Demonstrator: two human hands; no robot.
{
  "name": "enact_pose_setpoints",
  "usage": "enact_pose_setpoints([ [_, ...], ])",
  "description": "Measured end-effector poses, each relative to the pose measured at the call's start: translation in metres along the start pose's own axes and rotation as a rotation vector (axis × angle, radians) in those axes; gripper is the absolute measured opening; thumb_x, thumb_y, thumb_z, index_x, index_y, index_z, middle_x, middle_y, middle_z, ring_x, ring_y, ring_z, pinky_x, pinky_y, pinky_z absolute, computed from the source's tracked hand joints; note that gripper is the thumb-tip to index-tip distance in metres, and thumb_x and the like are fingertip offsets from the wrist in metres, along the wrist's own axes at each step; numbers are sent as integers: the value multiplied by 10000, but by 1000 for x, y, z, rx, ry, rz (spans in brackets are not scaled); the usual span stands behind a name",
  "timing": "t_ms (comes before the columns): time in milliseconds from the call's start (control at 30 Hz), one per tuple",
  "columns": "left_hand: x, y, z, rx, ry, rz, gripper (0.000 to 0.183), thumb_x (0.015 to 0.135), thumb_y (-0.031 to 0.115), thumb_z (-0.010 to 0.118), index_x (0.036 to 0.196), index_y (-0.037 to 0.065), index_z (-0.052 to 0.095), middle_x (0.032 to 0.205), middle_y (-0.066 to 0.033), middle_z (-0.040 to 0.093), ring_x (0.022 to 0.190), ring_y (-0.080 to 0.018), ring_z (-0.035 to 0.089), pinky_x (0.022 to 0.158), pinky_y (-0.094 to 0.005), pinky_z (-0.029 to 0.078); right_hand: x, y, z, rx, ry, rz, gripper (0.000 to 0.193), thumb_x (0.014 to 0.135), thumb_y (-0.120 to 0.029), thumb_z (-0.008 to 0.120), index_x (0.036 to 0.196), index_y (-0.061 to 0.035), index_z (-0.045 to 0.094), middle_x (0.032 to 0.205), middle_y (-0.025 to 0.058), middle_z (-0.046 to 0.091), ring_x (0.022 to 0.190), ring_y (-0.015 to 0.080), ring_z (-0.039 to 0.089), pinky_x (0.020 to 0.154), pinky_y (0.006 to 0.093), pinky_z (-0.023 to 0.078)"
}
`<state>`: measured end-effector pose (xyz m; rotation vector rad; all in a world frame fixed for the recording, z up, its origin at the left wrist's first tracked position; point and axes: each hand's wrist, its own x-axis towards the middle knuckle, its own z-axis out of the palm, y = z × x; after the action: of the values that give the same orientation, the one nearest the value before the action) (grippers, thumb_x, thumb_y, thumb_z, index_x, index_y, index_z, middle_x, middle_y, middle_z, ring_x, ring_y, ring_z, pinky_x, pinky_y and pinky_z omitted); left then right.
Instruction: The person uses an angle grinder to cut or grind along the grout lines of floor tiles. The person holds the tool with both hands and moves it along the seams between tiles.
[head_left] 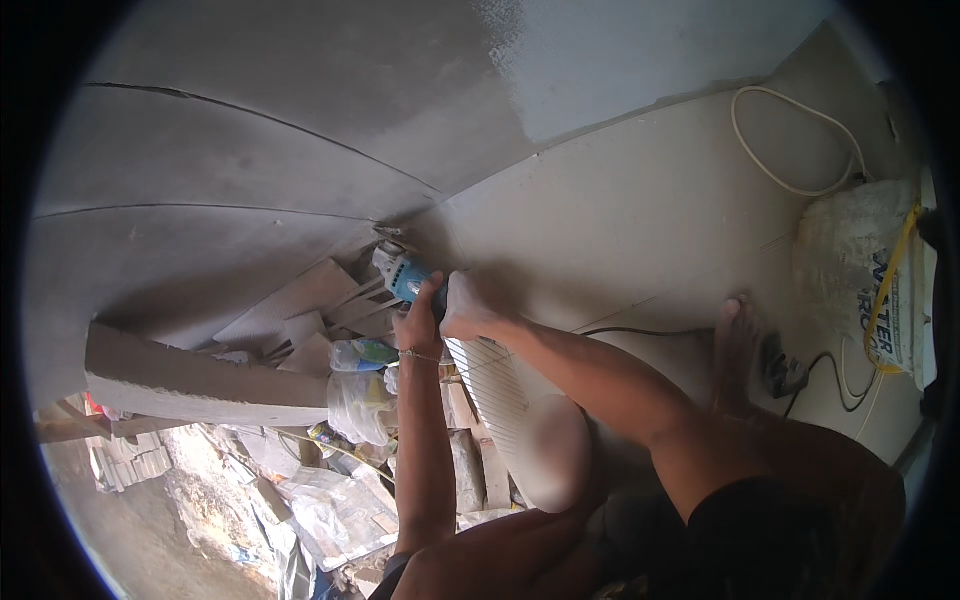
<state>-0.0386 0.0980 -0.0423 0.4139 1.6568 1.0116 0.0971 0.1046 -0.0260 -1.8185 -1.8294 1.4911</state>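
Note:
My left hand (pixel 418 322) and my right hand (pixel 466 306) are closed together around the body of a teal angle grinder (pixel 405 277). Its grey metal head points up and to the left, toward the corner where the wall meets the floor. Fingers hide the back end of the tool, and I cannot make out the disc. Below my right hand lies a pale ribbed panel (pixel 490 380), sloping down toward my leg. Broken tile pieces (pixel 283 300) are heaped just left of the grinder.
A black cord (pixel 650 331) crosses the floor by my bare foot (pixel 735 335) to a dark plug or socket (pixel 783 370). A white sack (pixel 855 270) and a looped pale cable (pixel 790 185) lie at right. A thick slab (pixel 200 375) and plastic bags (pixel 360 405) sit at left.

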Motion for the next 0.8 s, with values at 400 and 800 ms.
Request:
enact_pose_setpoints([
  [400, -2, 7, 2, 68, 65, -8, 779, 770, 224, 945, 1287, -218, 566, 1238, -215, 683, 1029, -299, 725, 892, -423, 609, 0, -5, -4, 34, -66, 51, 335, 672, -142, 763, 939, 59, 779, 954, 297, 769, 932, 437, 784, 793, 469, 640],
  [800, 7, 3, -2, 51, 40, -1, 696, 775, 194, 944, 1269, -167, 612, 1196, -180, 707, 1007, -276, 733, 876, -415, 613, 1, -6, -1, 8, -28, 42, 363, 682, -177, 769, 972, 41, 785, 979, 288, 775, 938, 408, 791, 797, 463, 636],
])
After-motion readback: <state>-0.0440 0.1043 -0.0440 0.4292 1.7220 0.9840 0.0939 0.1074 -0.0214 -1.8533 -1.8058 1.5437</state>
